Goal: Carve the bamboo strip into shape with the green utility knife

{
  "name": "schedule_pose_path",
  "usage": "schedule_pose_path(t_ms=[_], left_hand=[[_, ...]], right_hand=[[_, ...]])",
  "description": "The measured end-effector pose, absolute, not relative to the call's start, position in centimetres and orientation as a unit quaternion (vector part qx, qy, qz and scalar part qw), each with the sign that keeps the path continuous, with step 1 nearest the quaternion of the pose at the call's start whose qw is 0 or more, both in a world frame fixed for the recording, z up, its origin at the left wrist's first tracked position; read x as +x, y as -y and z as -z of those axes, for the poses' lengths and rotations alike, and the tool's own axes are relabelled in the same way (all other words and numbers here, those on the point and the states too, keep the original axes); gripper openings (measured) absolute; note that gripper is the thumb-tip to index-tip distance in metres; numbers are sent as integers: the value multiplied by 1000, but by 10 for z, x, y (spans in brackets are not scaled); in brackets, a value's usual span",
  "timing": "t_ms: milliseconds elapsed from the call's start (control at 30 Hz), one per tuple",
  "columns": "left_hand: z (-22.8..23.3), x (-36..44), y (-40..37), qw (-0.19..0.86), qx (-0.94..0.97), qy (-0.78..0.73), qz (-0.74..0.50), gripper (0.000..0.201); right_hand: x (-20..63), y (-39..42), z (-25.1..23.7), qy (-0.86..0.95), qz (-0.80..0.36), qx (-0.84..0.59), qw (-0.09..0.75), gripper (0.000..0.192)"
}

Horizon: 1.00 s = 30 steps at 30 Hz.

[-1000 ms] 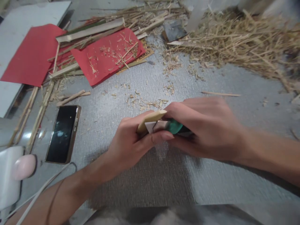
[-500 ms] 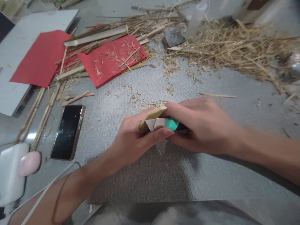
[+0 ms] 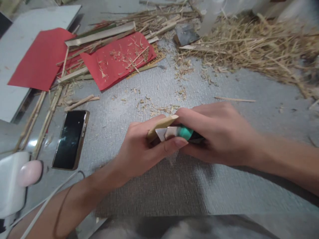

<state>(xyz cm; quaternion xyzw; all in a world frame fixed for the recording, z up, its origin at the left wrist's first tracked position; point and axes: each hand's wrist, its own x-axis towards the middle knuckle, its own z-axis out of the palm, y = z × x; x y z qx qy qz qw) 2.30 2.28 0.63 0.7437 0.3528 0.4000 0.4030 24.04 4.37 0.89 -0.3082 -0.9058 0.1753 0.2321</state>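
The left hand (image 3: pixel 138 147) grips a flat yellow-tan woody strip (image 3: pixel 162 123); the right hand (image 3: pixel 220 132) holds a green-and-black, metal-nosed utility knife (image 3: pixel 185 132) at the strip's four o'clock. A slipping blade (image 3: pixel 160 133) could nick the left thumb (image 3: pixel 171 146).

9 o'clock: phone (image 3: pixel 70 139), dark screen up, flat on grey tabletop (image 3: pixel 239 86). 8 o'clock: white case (image 3: pixel 12 186), pink rounded object (image 3: pixel 30 173) overlapping its edge in view; white cable (image 3: pixel 46 203) nearby. 10 o'clock: red sheet (image 3: pixel 38 59), partly over pale board (image 3: pixel 15 43). 11 o'clock: second red sheet (image 3: pixel 112 77), shavings (image 3: pixel 102 73) on top, yellow printed card (image 3: pixel 159 58) beneath. 2 o'clock: tangled straw-like heap (image 3: pixel 256 48). Between 12 and 1: grey block (image 3: pixel 186 35) beside heap.
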Motion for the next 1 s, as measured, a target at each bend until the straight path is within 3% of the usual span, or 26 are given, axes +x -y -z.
schedule_pose_path(t_ms=[767,1000], left_hand=[[-9,19,-20,429,739,-383,-351,25],[-7,20,-21,417,745,-386,-350,23]], right_hand=[[241,-43,-8,904,-181,-316,222,13],[240,-45,-9,901,-196,-341,181,18]])
